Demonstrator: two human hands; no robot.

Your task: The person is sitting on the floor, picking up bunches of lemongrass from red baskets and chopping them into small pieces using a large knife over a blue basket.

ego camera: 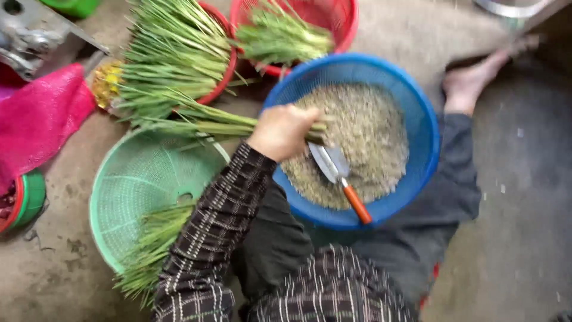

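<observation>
My left hand (283,131), in a dark checked sleeve, is shut on a bundle of long green stalks (202,119) at the near-left rim of a blue mesh basket (426,119). The cut ends of the bundle reach over the basket. Pale chopped pieces (369,131) fill it. On them lies a knife (333,167) with an orange handle, its blade just below my hand and no hand on it. My right hand is out of sight.
A green mesh basket (137,179) at left holds a few stalks (155,238). Two red baskets (342,18) (223,65) behind hold more stalks. A pink cloth (36,119) lies far left. My bare foot (471,83) and trouser leg curve around the blue basket on the concrete floor.
</observation>
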